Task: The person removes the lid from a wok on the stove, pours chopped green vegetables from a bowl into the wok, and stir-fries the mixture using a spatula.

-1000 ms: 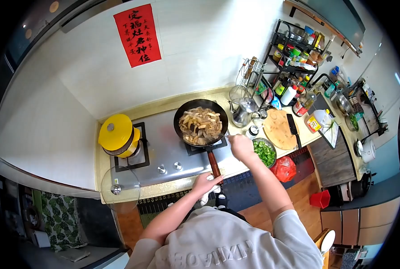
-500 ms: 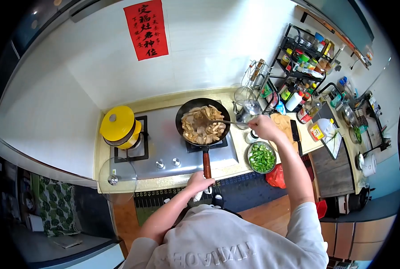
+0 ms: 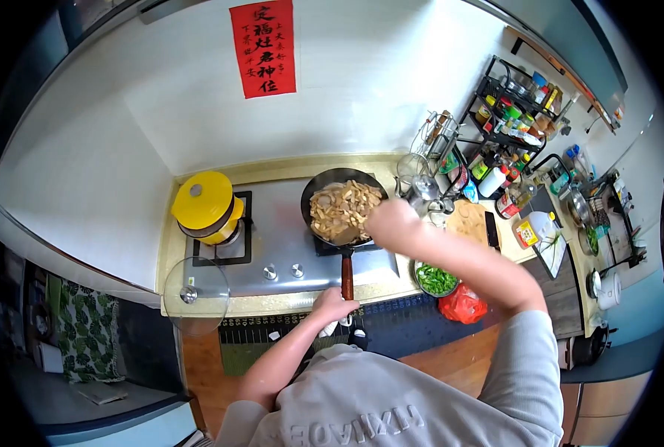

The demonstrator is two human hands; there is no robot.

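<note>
A black wok [image 3: 333,176] sits on the right burner, filled with sliced, light-brown food pieces [image 3: 347,205]. My left hand [image 3: 335,304] is closed around the end of its brown wooden handle [image 3: 347,274], at the counter's front edge. Above the wok's right rim, my right hand [image 3: 395,226] is closed in a fist on a spatula. The spatula's blade [image 3: 344,236] lies in the food by the near rim; its handle is mostly hidden by my hand. Under my right forearm stands a bowl of chopped green peppers [image 3: 436,279], partly covered.
A yellow pot [image 3: 204,200] stands on the left burner. A glass lid [image 3: 195,296] lies at the counter's front left. To the right are a cutting board [image 3: 466,222], a knife [image 3: 492,229], a jug [image 3: 533,228] and a rack of seasonings [image 3: 516,112]. A red bag [image 3: 463,303] hangs low.
My right hand has moved left and nearer to the wok, bringing the spatula's blade from the middle of the food to the near rim. The left hand keeps its hold; the view has shifted slightly.
</note>
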